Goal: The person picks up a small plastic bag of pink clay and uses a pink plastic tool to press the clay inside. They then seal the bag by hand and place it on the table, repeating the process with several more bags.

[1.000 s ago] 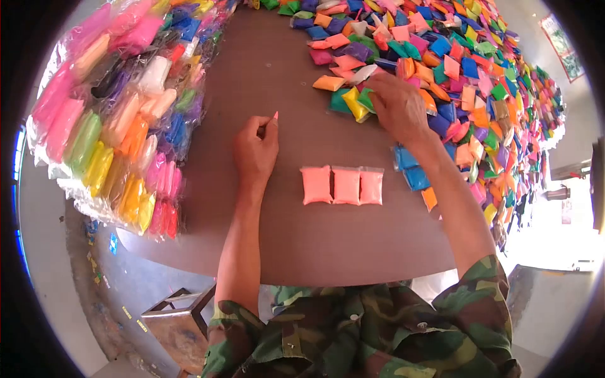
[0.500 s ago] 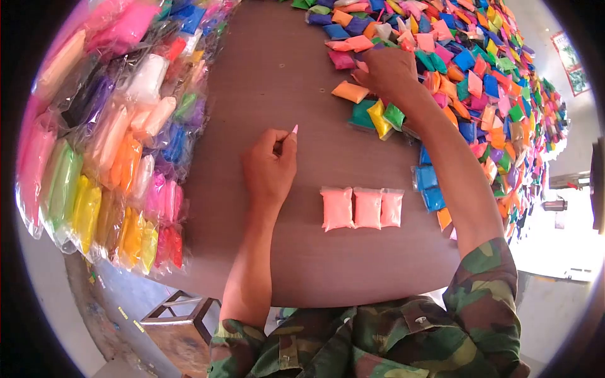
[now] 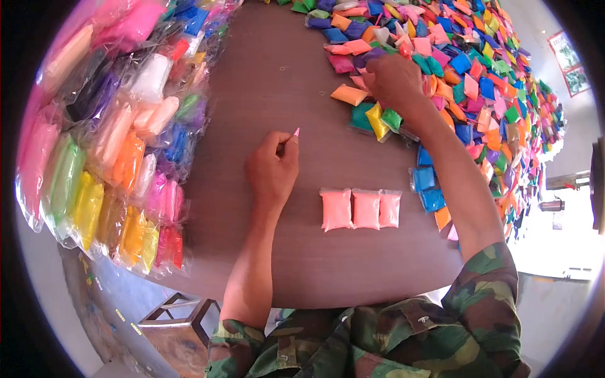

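My left hand (image 3: 275, 165) is closed above the middle of the table, with a small pink pointed item (image 3: 297, 132) at its fingertips. At the near edge of the packet pile, my right hand (image 3: 396, 80) has its fingers bent down among the packets; a pink packet (image 3: 359, 82) shows beside them, and whether it is gripped I cannot tell. Three salmon-pink packets (image 3: 366, 209) lie side by side in a row nearer my body. An orange packet (image 3: 348, 94), a yellow packet (image 3: 377, 121) and a green packet (image 3: 391, 118) lie just below the right hand.
Larger clear bags of coloured material (image 3: 129, 157) cover the left side of the brown table (image 3: 252, 75). A big heap of small coloured packets (image 3: 466, 75) fills the right side. Blue packets (image 3: 428, 188) lie near my right forearm. A stool (image 3: 179, 321) stands below the left table edge.
My right hand has shifted slightly down and to the right, uncovering more of the packets around its fingers. My left hand keeps its pinch on the pink item, nearly still.
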The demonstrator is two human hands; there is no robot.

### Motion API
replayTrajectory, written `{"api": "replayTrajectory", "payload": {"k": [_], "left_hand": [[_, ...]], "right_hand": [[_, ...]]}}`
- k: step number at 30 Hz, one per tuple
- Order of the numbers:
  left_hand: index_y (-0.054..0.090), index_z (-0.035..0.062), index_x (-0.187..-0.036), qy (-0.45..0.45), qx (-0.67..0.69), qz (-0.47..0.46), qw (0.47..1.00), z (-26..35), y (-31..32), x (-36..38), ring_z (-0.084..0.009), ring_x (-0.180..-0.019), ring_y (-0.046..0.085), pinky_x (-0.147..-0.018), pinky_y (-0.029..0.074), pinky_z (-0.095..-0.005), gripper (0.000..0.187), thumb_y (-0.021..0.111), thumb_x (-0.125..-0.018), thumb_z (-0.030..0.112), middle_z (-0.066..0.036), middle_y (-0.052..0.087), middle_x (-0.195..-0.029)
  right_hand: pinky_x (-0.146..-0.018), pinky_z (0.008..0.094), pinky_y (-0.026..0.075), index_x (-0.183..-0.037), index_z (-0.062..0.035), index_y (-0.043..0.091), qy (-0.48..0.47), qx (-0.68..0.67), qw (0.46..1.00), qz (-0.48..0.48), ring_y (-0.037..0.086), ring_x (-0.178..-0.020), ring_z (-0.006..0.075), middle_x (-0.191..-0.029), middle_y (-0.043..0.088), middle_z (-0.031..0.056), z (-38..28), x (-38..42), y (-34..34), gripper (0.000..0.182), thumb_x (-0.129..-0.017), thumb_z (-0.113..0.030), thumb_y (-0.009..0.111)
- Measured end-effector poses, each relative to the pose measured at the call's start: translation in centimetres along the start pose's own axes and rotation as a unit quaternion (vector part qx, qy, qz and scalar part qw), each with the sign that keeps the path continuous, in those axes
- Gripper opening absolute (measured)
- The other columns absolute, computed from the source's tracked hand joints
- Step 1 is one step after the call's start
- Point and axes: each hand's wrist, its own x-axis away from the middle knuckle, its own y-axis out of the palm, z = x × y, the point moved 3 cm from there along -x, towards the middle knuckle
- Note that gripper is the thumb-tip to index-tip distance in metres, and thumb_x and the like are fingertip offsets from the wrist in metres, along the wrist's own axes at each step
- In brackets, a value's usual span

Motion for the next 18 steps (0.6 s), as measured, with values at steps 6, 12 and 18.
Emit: {"api": "replayTrajectory", "payload": {"k": [6, 12, 18], "left_hand": [[0.075, -0.0001, -0.097, 0.014, -0.038, -0.008, 0.999, 0.7, -0.6, 0.0, -0.0133, -0.065, 0.065, -0.061, 0.049, -0.0338, 0.019, 0.077, -0.102, 0.018, -0.008, 0.071, -0.075], [0.075, -0.0003, -0.099, 0.01, -0.024, -0.008, 1.0, 0.4, -0.6, 0.0, -0.0133, -0.066, 0.066, -0.062, 0.05, -0.0341, 0.02, 0.077, -0.102, 0.019, -0.009, 0.072, -0.075], [0.076, 0.0052, -0.097, 0.009, -0.026, 0.003, 1.0, 0.0, -0.3, -0.1, -0.0336, -0.071, 0.074, -0.066, 0.055, -0.044, 0.017, 0.075, -0.101, 0.022, -0.015, 0.075, -0.079]], "right_hand": [[-0.087, 0.0473, 0.06, -0.108, -0.0166, 0.083, -0.02, 0.038, 0.999, -0.013, 0.076, -0.113, 0.0307, -0.105, 0.081, 0.0106, -0.6, -0.1, 0.9, 0.026, -0.1, -0.038, 0.071], [-0.077, 0.0513, 0.061, -0.107, -0.0078, 0.076, 0.027, -0.028, 0.994, 0.107, 0.078, -0.093, 0.0383, -0.098, 0.078, 0.0193, 2.0, 0.1, -0.7, 0.024, -0.103, -0.03, 0.067], [-0.07, 0.0421, 0.056, -0.103, -0.0017, 0.066, 0.033, -0.339, 0.919, 0.198, 0.072, -0.078, 0.0261, -0.084, 0.072, 0.0147, 4.5, 8.4, -5.6, 0.015, -0.104, -0.016, 0.067]]}}
